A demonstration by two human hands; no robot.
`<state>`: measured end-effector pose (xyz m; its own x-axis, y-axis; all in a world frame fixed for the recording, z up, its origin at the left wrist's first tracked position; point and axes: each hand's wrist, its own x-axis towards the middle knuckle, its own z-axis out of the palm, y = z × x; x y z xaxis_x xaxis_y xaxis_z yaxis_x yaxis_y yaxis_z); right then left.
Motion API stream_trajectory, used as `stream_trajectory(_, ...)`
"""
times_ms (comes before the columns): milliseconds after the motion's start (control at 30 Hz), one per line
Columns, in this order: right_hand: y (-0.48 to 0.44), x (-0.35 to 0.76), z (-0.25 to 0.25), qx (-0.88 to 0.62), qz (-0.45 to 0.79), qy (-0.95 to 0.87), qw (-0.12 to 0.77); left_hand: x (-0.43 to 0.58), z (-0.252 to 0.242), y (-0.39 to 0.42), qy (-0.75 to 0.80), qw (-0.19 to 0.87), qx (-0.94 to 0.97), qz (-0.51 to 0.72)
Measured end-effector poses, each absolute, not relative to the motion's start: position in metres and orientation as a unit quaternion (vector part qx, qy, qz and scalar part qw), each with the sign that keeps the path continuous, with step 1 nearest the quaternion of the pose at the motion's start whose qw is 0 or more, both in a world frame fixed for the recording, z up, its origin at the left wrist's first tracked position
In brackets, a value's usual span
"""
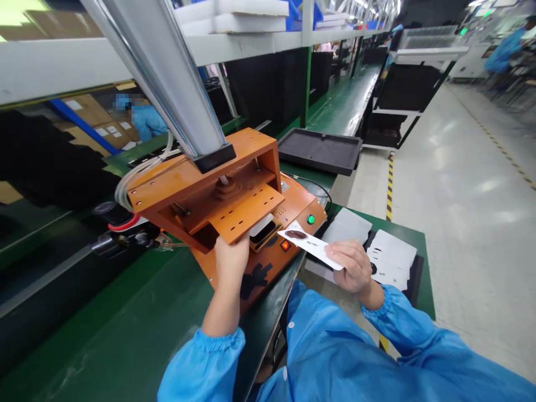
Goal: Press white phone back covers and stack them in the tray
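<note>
My left hand (231, 258) reaches under the perforated orange plate (246, 212) of an orange press machine (234, 190). Its fingers are hidden beneath the plate, near a white and black part (263, 229) sitting in the machine's nest. My right hand (354, 266) is closed on a long white card (312, 244) with a dark oval piece at its far end. It holds the card just right of the machine, above its red lit button (285, 245). Both arms wear blue sleeves.
A green button (310, 219) sits on the machine's base. Stacks of white cards (391, 258) lie on black trays on the green table at right. An empty black tray (320, 149) rests behind the machine. A person in blue (146, 120) works beyond the bench.
</note>
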<state>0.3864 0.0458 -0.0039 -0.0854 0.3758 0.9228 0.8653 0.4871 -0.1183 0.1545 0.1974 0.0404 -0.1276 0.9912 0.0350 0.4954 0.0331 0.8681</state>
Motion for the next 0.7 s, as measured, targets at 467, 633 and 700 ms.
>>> stream_trajectory(467,0.152,0.358,-0.003,-0.425,-0.157,-0.781,0.43,0.083,0.023,0.049,0.572,0.511,0.537,0.351)
stream_trajectory(633,0.197,0.335,0.014,-0.388,-0.122,-0.867,0.287,0.056,-0.001,-0.001,0.555,0.513,0.612,0.235)
stream_trajectory(700,0.203,0.332,0.018,-0.395,-0.115,-0.875,0.254,0.055,-0.01,-0.012,0.551,0.494,0.629,0.238)
